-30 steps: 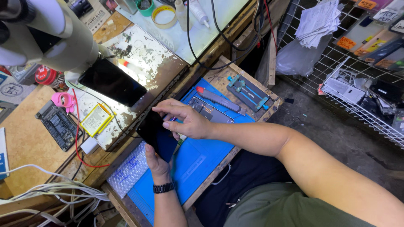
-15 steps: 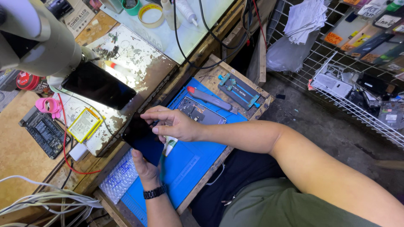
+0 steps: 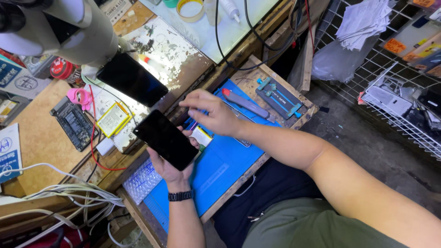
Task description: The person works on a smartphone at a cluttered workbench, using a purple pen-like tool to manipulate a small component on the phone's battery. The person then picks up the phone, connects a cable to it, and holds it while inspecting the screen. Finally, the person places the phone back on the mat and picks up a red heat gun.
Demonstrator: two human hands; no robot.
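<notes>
My left hand (image 3: 171,167) holds a black smartphone (image 3: 165,139) from beneath, dark screen up, over the blue work mat (image 3: 220,170). A black watch sits on that wrist. My right hand (image 3: 212,113) hovers just right of the phone with fingers loosely curled and nothing visibly in it. A small white-and-yellow part (image 3: 201,136) lies on the mat under the right hand.
A second dark phone (image 3: 132,79) lies on the worn bench by a microscope body (image 3: 69,27). A yellow-edged battery (image 3: 113,119), circuit board (image 3: 73,122), pink tool, white cables, tape roll (image 3: 191,8), grey pry tool (image 3: 245,104) and a blue-clamped jig (image 3: 280,96) surround. A wire rack stands at right.
My right hand has lifted off the phone's top edge and drawn back to the right. The left hand has tilted the phone's screen more fully into view.
</notes>
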